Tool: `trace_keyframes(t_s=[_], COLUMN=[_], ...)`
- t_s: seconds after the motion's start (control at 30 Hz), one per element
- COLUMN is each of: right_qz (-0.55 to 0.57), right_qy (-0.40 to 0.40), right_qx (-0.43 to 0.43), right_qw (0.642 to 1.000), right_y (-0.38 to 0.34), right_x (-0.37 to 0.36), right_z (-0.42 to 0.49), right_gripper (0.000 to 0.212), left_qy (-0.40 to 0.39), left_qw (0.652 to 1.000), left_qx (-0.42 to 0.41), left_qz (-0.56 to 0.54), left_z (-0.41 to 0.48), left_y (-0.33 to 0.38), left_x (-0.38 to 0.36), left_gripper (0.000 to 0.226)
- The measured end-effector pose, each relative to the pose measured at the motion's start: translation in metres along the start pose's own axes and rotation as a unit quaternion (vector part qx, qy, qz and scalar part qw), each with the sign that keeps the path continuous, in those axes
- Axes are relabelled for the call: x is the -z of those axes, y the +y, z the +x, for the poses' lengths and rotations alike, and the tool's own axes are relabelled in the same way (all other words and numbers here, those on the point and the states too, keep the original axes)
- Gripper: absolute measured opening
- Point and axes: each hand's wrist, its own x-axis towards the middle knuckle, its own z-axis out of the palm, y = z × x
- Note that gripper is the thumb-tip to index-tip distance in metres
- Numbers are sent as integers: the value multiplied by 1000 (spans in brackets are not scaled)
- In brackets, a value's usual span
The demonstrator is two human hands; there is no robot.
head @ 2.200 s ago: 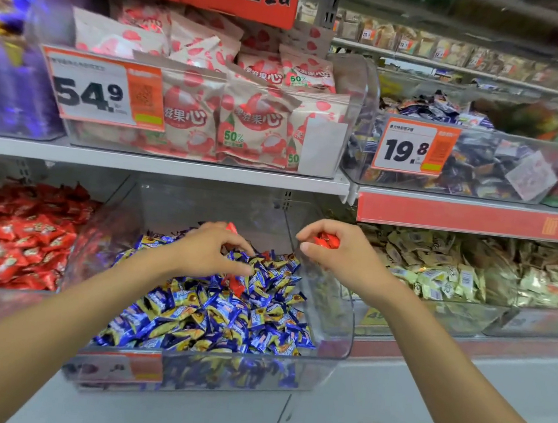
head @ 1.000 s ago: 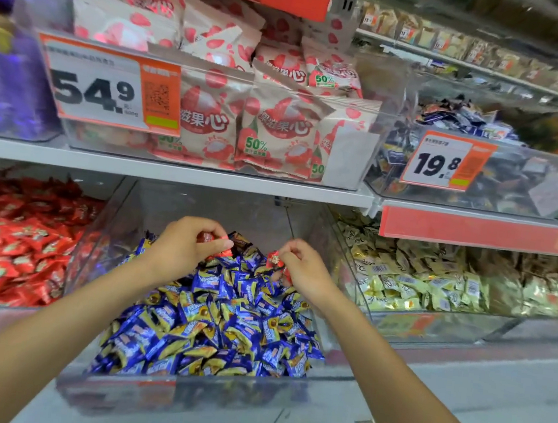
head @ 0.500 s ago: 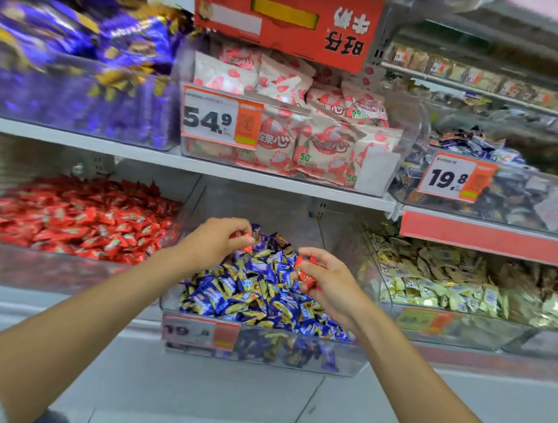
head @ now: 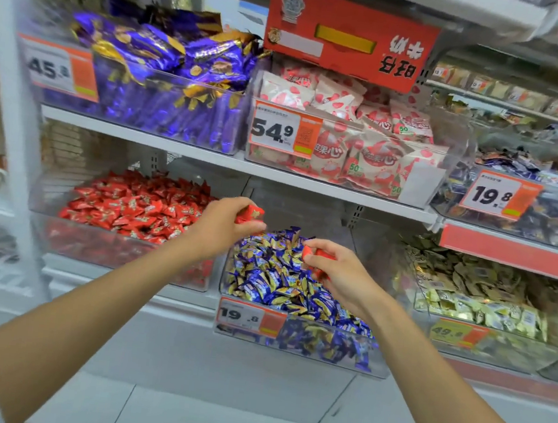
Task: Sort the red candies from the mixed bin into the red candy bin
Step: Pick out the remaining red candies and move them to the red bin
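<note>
step in hand: the carry-over, as I judge it, with both hands loaded and nothing released yet
left hand (head: 224,228): raised over the line where the two lower bins meet; its grip is clamped, thumb and fingers pinching a red candy (head: 251,214) that pokes out past the fingertips, up and to the right
right hand (head: 341,274): lower and further right, above the blue-and-gold heap; its grip is curled tight round a second red candy (head: 319,254); red shows at the fingertips, and whether more sits in the palm I cannot tell
mixed bin (head: 308,347): clear tub with a price tag (head: 249,316) on its front, heaped with blue-and-gold candies (head: 274,279); blur makes it hard to say whether other red pieces lie among them
red candy bin (head: 111,250): clear tub just beside the mixed bin on its left, on the same shelf level, filled with red wrappers
relation that counts: the red candy bin lies to the left of both hands; the left hand is the nearer, its wrist over that bin's right end, while the right hand has the whole left part of the mixed bin to cross
long axis: the left piece runs roughly in line with the fingers, pointing away from the target; the right piece is too covered to tell
next move calls for: a short sweep leftward, then opening over the red pile; no exact placing needed
risk: the right hand crossing into the left one's path, or a piece falling short, back among the blue ones
</note>
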Motion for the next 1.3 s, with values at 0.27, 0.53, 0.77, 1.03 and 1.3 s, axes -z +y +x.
trace_keyframes(t_s=[0.27, 0.53, 0.77, 1.03, 1.3], right_qz=[-166, -354, -369, -452, -531], right_qy=[-61, -110, -64, -181, -61], right_qx=[166, 214, 194, 103, 103], right_qw=[970, 904, 907, 867, 839], right_y=[-39, -51, -14, 38, 57], right_x=[-104, -162, -47, -31, -27], right_z=[58, 126, 64, 47, 96], right_gripper=[24, 53, 36, 80, 79], left_qy=[103, 27, -76, -79, -59], left_qw=[986, 981, 995, 993, 992], left_qx=[77, 120, 51, 76, 85], left_qz=[110, 151, 28, -35, -68], left_z=[-4, 11, 0, -10, -7], left_y=[-93, -143, -75, -78, -69], left_x=[101, 121, 30, -11, -15], left_gripper=[22, 67, 64, 54, 69])
